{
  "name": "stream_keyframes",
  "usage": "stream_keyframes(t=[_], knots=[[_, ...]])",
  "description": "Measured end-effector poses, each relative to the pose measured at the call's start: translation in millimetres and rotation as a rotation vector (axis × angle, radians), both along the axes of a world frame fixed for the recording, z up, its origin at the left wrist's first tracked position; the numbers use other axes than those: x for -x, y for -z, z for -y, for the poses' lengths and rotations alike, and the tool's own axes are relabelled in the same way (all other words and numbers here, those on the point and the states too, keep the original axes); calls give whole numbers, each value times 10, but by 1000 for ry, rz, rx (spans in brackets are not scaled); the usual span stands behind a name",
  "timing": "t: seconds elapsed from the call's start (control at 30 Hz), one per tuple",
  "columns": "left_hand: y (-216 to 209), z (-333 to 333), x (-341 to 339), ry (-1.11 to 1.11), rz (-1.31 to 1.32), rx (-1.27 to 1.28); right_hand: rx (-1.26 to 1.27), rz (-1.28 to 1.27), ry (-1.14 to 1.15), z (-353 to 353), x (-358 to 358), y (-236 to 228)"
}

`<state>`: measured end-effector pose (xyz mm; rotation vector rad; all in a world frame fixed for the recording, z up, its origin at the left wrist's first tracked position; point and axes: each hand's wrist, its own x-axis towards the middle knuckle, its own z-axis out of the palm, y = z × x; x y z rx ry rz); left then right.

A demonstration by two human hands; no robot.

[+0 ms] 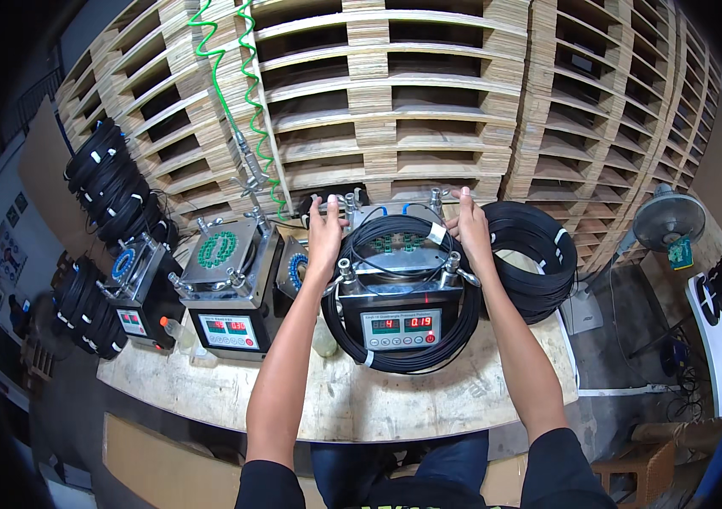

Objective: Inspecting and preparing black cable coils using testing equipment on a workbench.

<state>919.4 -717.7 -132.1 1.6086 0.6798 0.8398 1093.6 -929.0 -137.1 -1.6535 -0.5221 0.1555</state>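
A fiber polishing machine (395, 299) with a lit red and green display stands before me on the bench. A large coil of black cable (340, 348) hangs around its front, and a smaller loop of the cable with a white tag lies across its top plate. Beside the far left clamp post (350, 202) is my left hand (325, 236), fingers apart and pointing up. My right hand (471, 229) is by the far right clamp post (437, 199), its fingers spread too. Neither hand visibly holds anything; whether the fingertips touch the posts I cannot tell.
Two similar machines (221, 293) (128, 293) stand to the left. A bottle with an orange cap (176, 331) is between them. Black cable coils (539, 254) lie at the right and are stacked far left. Wooden pallets (386, 102) rise behind; green air hoses (251, 76) hang down. A fan (668, 222) stands right.
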Motion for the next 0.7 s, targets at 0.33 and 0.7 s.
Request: stream_keyframes(t=[0.33,0.7], knots=[[39,-42,-4,-74,-10,28,-109,-122,-207,-16,-5,32],[-4,-26,24,31,33,52,-63,-58,-90,-35,-64,64]])
